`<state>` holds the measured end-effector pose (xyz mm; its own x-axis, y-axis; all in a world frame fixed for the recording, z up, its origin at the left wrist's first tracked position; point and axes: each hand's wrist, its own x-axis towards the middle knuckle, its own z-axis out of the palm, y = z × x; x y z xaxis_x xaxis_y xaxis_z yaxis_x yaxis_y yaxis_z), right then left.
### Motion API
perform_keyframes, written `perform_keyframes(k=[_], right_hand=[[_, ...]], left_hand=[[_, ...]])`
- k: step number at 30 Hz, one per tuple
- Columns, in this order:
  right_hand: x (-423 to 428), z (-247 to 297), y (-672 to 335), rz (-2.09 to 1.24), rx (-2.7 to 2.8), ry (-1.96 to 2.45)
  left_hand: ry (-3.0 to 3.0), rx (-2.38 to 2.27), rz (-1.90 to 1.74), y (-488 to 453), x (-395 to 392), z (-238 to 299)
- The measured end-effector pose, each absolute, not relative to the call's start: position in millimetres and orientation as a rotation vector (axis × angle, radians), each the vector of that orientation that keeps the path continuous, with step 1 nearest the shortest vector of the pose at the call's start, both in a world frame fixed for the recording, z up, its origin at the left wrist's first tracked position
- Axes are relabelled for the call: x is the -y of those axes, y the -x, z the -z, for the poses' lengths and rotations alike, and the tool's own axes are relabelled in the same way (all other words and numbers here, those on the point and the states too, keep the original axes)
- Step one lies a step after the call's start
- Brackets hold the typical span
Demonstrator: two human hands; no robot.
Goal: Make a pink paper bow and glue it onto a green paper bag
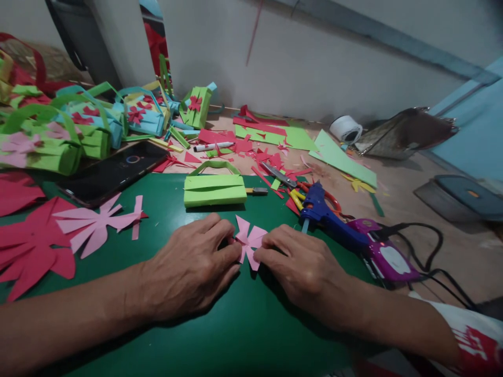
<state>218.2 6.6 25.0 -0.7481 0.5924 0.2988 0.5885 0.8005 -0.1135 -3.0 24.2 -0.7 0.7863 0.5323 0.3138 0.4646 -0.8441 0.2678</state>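
A small pink paper flower point(250, 242) is held low over the green mat point(243, 324), between my two hands. My left hand point(200, 262) pinches its left side, and part of that side is hidden behind the fingers. My right hand point(298, 262) pinches a petal on the right between thumb and fingers. Just beyond my hands sits a light green paper handbag point(215, 190) with an arched handle. Larger pink paper flowers point(98, 225) and red paper flowers point(39, 246) lie to the left of my left hand.
A blue glue gun point(330, 214) and scissors point(281, 175) lie at the right, with a purple extension socket point(383, 251) and its cables. A phone point(118, 167) rests at the left. Finished paper bags point(43, 152), red scraps point(243, 144) and a marker point(214, 146) lie behind.
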Motion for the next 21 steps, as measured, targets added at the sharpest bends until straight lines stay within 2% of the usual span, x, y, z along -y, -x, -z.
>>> perform_keyframes(k=[5, 8, 12, 21], right_hand=[[-7.1, -25.2, -220.1, -0.079, 2.666, 0.826], [-12.4, -33.8, -221.0, -0.161, 2.631, 0.925], [-36.5, -48.7, -212.3, -0.399, 2.696, 1.156], [-81.2, -44.9, -190.6, -0.908, 2.728, 1.161]], left_hand=[[-2.807, -0.792, -0.582, 2.1, -24.4, 0.3], [-2.793, -0.784, -0.577, 2.5, -24.7, 0.5], [-2.801, -0.795, -0.571, 3.6, -24.4, 0.7], [-2.808, -0.810, -0.570, 3.4, -24.1, -0.4]])
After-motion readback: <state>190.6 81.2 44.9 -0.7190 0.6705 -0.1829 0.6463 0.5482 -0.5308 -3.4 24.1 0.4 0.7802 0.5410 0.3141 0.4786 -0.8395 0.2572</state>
